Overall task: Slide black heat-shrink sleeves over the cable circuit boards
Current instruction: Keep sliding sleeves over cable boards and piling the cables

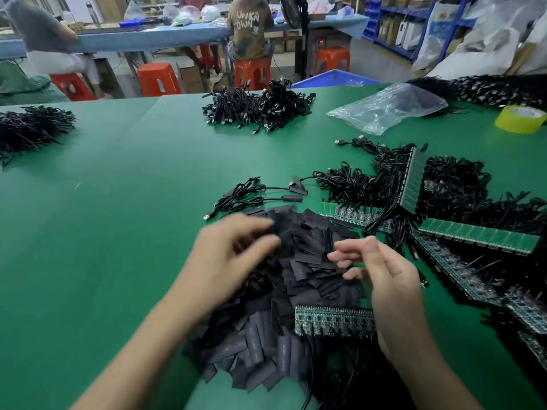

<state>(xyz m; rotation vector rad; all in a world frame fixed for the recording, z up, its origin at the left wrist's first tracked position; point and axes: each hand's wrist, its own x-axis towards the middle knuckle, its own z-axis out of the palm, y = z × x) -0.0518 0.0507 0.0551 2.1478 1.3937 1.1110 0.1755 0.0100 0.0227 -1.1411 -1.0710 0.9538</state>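
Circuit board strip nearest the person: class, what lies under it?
The strip rests on black heat-shrink sleeves, visible at its left end and far edge. What lies directly beneath is hidden; the right hand covers its right end.

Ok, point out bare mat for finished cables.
Left of the pile of black heat-shrink sleeves, the green mat lies bare up to the black cable heap at the left edge and the far cable bundles. Right of the pile, green circuit-board strips and tangled black cables crowd it.
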